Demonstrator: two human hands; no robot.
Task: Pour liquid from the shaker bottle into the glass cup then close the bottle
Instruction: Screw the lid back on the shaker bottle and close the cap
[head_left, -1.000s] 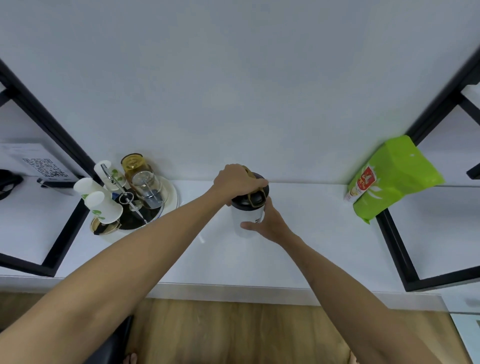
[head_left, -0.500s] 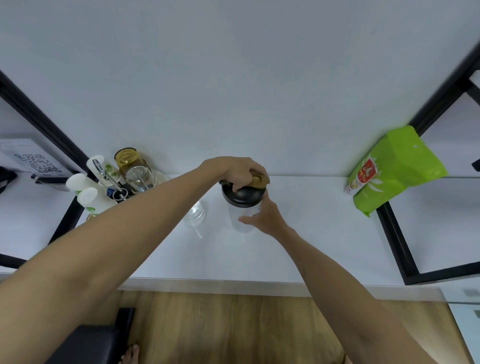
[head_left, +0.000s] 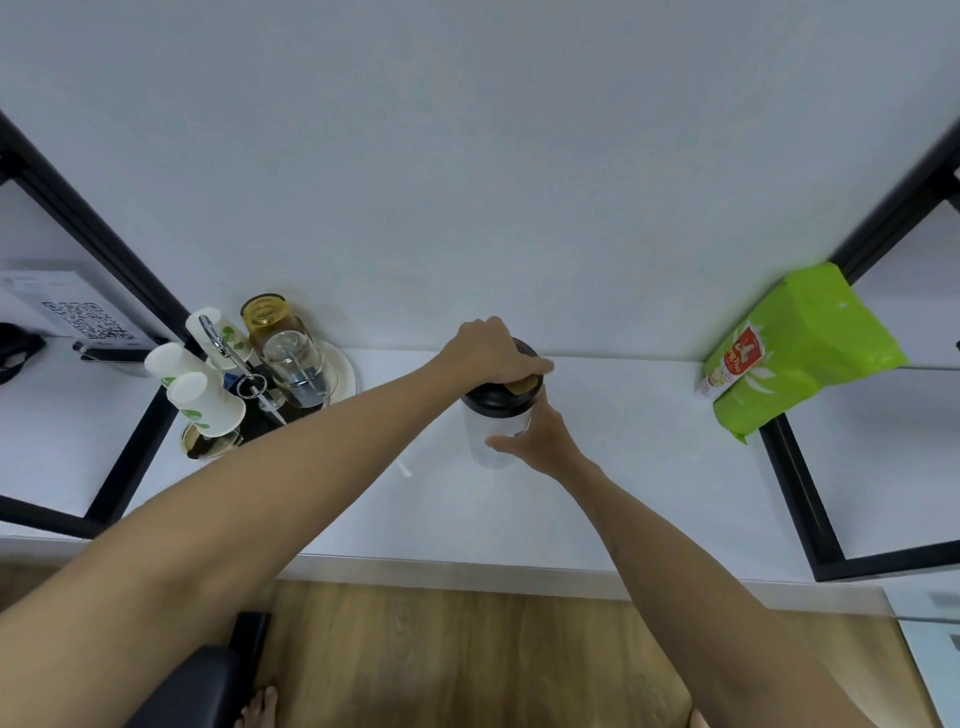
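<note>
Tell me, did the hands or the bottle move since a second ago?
Hardly. The left hand stays pressed on the black lid of the shaker bottle, its fingers shifting slightly as if working the lid. The right hand keeps holding the bottle's side. The bottle stays upright in the same spot on the white counter. The tray of cups and the green bag have not moved.

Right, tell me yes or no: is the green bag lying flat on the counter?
No, the green bag stands tilted against the black frame at the counter's right end.
</note>
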